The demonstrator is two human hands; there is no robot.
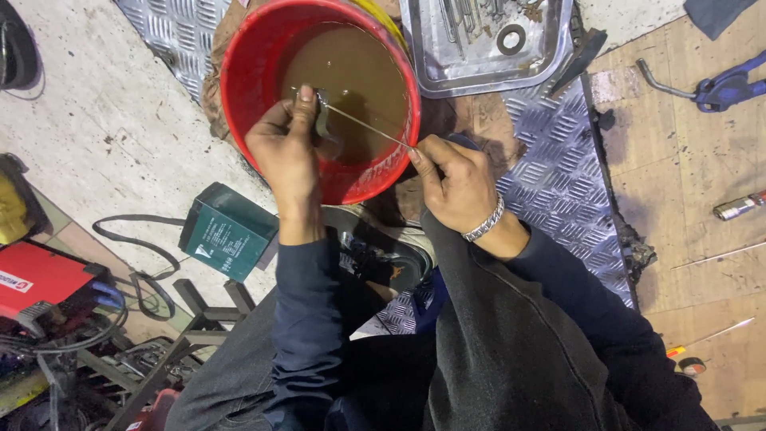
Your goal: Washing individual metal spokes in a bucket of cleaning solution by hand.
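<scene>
While the left hand [287, 152] pinches what looks like a small metal piece [321, 120], the right hand [455, 179] grips the thin rod [369, 128].

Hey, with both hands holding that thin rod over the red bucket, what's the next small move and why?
Probably lower the left hand a little, so the small metal piece on the thin rod dips into the brown liquid. The right hand steadies the other end at the red bucket rim.
</scene>
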